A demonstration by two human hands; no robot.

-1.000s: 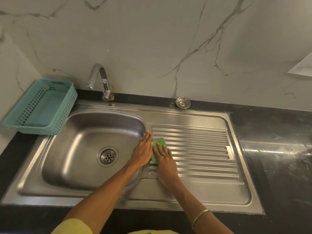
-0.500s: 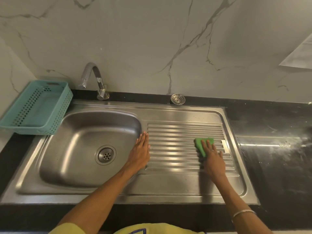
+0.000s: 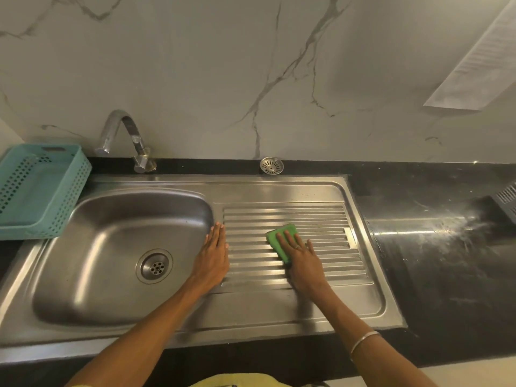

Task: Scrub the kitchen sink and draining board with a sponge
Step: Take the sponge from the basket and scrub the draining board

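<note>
A stainless steel sink bowl (image 3: 111,247) with a round drain (image 3: 154,266) lies on the left, and its ribbed draining board (image 3: 321,219) is on the right. A green sponge (image 3: 275,236) lies on the middle of the ribs. My right hand (image 3: 303,261) presses flat on the sponge with fingers spread over it. My left hand (image 3: 213,255) rests flat on the strip between the bowl and the ribs, holding nothing.
A teal perforated basket (image 3: 42,191) stands at the left beside the bowl. A curved tap (image 3: 122,141) rises behind the bowl. A loose metal strainer (image 3: 271,165) sits on the back ledge. Black counter (image 3: 432,261) with whitish smears extends right.
My right hand slid the sponge from the left end of the ribs out to the right end, then back to the middle. My left hand stayed put.
</note>
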